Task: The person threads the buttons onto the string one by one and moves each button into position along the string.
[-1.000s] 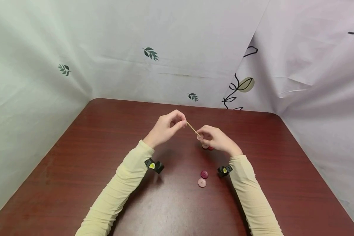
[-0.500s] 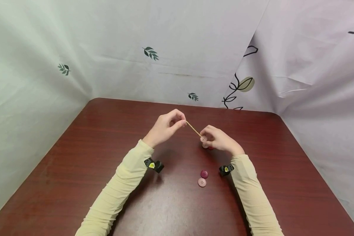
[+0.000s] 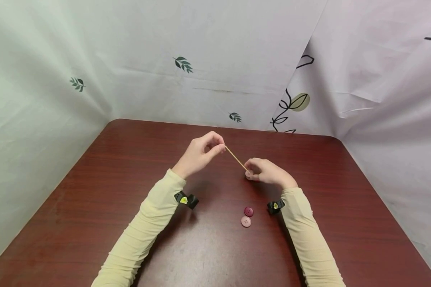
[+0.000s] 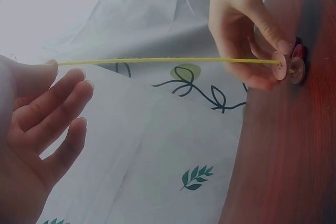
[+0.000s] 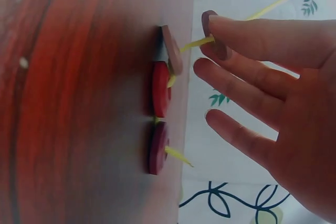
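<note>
A yellow cord [image 3: 236, 158] stretches taut between the two hands. My left hand [image 3: 199, 156] pinches its upper end between thumb and forefinger, raised above the table. Lower and to the right, my right hand [image 3: 270, 172] pinches a pink button [image 4: 279, 67] through which the cord runs. Close below that one, another pink button [image 5: 172, 51] is strung on the cord, tilted. A red button [image 5: 161, 88] and a dark purple button [image 5: 158, 148] follow it along the cord at the table surface. A short cord tail sticks out past the purple one.
Two loose buttons, one magenta [image 3: 249, 211] and one pale pink [image 3: 246, 221], lie side by side on the brown wooden table [image 3: 201, 247], between the forearms. White cloth [image 3: 215, 79] with leaf prints hangs behind the table and along its sides.
My right hand has slid the pink button down the cord, away from the left hand, to the strung buttons. More cord shows between the hands. My left hand has shifted slightly left.
</note>
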Available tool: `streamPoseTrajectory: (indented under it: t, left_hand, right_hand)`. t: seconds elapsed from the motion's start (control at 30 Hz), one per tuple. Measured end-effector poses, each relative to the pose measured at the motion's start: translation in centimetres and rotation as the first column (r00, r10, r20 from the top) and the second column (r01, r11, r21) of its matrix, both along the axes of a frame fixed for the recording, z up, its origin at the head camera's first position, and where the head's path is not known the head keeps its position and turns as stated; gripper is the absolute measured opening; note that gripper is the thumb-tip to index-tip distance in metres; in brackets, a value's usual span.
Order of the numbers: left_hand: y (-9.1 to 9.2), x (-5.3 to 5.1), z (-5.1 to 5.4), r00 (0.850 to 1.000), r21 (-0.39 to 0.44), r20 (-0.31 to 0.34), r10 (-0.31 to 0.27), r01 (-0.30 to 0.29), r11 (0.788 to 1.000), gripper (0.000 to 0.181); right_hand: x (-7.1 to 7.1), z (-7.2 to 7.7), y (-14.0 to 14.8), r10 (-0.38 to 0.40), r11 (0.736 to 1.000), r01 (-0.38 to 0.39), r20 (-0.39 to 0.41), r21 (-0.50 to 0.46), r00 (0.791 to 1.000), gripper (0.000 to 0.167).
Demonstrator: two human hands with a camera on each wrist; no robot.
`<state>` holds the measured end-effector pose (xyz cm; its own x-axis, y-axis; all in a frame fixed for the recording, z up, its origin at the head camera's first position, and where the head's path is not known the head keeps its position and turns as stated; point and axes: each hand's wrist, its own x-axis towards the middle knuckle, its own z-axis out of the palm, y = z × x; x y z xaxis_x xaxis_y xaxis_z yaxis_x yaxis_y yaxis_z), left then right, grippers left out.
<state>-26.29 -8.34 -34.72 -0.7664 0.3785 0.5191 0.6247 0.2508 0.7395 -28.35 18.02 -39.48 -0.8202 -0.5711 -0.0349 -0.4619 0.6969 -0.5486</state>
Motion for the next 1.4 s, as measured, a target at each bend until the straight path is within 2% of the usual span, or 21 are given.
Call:
streamPoseTrajectory:
  t: [0.17,0.4,0.87,1.17,1.3,1.4]
  left_hand:
    - [0.0,0.1,0.1,1.000,-0.005,0.005,-0.017,0.017,1.000,0.005]
    - [0.0,0.3,0.2,1.000,0.001,0.003,-0.023,0.023,1.000,0.005]
    - [0.0,0.1,-0.2,1.000,-0.015,-0.001,-0.025,0.025,1.000,0.005]
    - [0.0,0.1,-0.2,1.000,-0.011,-0.003,-0.020,0.020,1.000,0.005]
    - [-0.1,0.1,-0.2,1.000,-0.021,-0.021,-0.012,0.011,1.000,0.005]
    - [-0.1,0.1,-0.1,0.999,-0.031,-0.036,-0.001,0.000,1.000,0.005]
  right_hand:
    - [-0.1,-0.4,0.1,0.019,1.000,-0.019,0.020,-0.009,1.000,0.017]
    - [-0.4,-0.9,0.2,0.039,0.999,-0.039,-0.002,-0.012,0.999,0.015]
    - [-0.6,-1.1,0.5,0.021,1.000,-0.022,-0.021,-0.011,1.000,0.019]
    - [-0.1,0.1,0.8,-0.027,1.000,0.028,-0.043,0.007,0.999,0.024]
    - [0.5,1.4,0.5,-0.039,0.996,0.037,-0.029,-0.084,0.999,0.020]
    - [1.1,2.8,-0.2,-0.037,0.984,0.028,-0.051,-0.176,0.998,0.018]
